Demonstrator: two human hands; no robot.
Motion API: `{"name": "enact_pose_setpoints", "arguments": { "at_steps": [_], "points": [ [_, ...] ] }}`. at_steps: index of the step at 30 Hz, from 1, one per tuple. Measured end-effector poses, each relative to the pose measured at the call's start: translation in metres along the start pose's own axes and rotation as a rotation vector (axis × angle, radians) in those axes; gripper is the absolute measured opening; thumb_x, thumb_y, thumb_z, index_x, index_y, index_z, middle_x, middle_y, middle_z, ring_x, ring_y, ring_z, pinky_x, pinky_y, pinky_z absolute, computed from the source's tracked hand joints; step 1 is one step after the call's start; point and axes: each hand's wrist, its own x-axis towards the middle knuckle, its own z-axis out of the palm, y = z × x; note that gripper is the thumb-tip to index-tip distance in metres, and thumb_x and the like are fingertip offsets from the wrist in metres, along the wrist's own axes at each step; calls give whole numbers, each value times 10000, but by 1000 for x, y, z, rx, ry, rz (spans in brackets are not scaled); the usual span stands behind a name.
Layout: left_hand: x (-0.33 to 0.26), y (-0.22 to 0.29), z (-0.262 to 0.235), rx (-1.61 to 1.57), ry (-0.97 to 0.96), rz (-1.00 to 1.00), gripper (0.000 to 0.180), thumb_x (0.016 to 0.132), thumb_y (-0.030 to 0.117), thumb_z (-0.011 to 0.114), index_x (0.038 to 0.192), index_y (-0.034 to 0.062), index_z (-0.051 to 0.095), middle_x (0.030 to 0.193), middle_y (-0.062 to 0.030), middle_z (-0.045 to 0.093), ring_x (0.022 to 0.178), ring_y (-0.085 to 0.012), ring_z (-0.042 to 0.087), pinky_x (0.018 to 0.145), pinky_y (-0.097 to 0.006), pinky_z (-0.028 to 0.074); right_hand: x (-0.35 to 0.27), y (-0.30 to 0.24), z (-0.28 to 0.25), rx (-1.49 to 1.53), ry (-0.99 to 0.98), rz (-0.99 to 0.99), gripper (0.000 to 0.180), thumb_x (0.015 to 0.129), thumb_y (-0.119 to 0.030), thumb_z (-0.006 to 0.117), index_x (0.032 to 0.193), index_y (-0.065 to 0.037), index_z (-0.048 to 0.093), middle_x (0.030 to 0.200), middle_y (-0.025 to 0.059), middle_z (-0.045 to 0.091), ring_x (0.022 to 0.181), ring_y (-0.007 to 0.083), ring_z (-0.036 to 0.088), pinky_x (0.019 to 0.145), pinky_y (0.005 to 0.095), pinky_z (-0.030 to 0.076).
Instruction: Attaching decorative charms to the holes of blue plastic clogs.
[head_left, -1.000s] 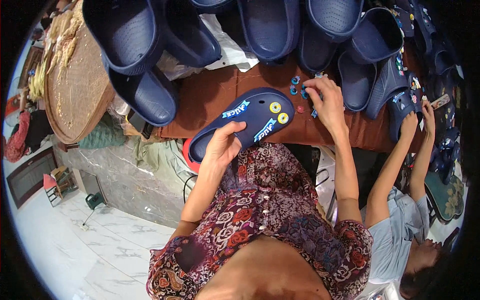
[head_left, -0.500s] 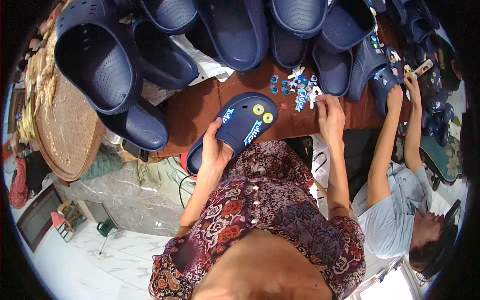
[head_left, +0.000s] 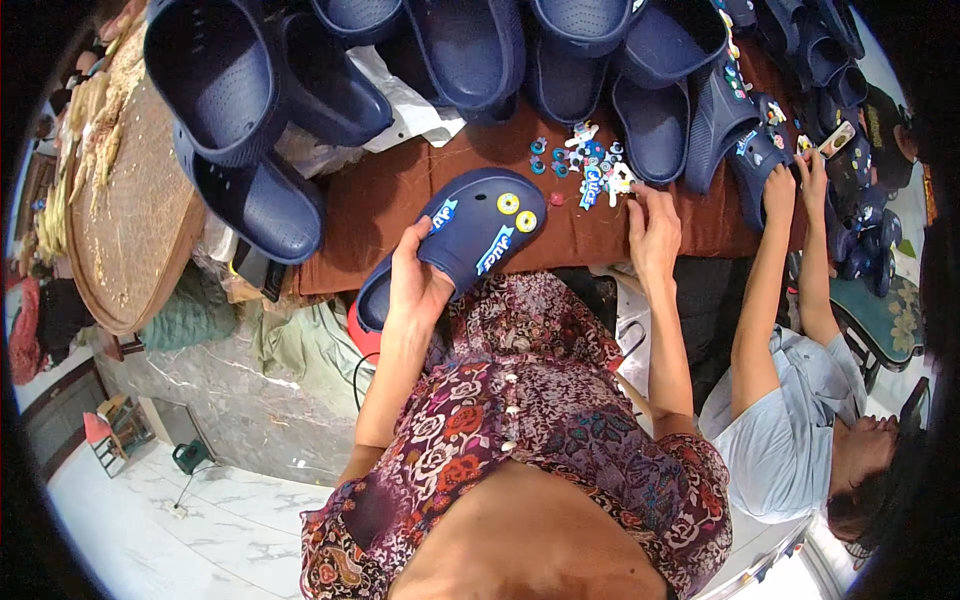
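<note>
My left hand (head_left: 416, 282) grips a navy clog (head_left: 470, 205) by its side, thumb on top and fingers partly hidden inside the opening. Two round yellow-and-white charms (head_left: 517, 212) sit in the clog's holes near the toe, and one hole beside them is bare. Blue lettered charms (head_left: 495, 250) lie along its upper. On the brown cloth, my right hand (head_left: 655, 232) is at the edge of a small pile of shoe charms (head_left: 595, 165), thumb and fingers apart. Its fingertips are close to a white charm (head_left: 622, 178); whether they touch cannot be made out.
Several navy clogs (head_left: 465, 50) crowd the far side of the brown-covered table (head_left: 400, 185). A small red piece (head_left: 557, 199) lies near the pile. To the right, a co-worker's hands (head_left: 795, 185) work on another clog. A round woven tray (head_left: 135, 200) stands left.
My right hand's fingers have loosened beside the white charm. The whole view has shifted slightly; the clog stays in my left hand.
</note>
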Motion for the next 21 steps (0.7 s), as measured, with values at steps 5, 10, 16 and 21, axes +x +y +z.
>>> {"name": "enact_pose_setpoints", "arguments": {
  "at_steps": [5,10,16,21],
  "points": [
    [-13,-7,1,-8,-59,40,384,908,178,567,1214,-48,514,1229,-198,596,1132,-330,585,1027,-472,439,5,-8,12,-99,13,-105,296,828,-139,680,1100,-51,603,1002,116,587,935,326,570,766,428,426],
    [-14,-13,-6,10,-53,73,381,882,119,587,1213,-53,510,1217,-205,600,1112,-336,594,1022,-486,441,1,-14,13,-51,-101,-86,270,834,-157,680,1073,-63,598,992,114,596,934,312,575,764,423,422],
    [-14,-12,-9,-3,-74,80,390,882,105,565,1226,-64,495,1221,-211,595,1118,-345,590,1024,-505,436,6,-10,7,140,-112,-39,293,841,-174,671,1102,-66,597,1008,127,584,974,313,567,807,430,417],
    [-15,-13,-7,-8,-66,93,392,884,106,558,1229,-66,490,1229,-219,587,1125,-351,584,1021,-507,437,16,-25,16,14,-68,-242,275,826,-167,678,1079,-73,626,991,121,567,959,323,544,802,433,411]
  ]
}}
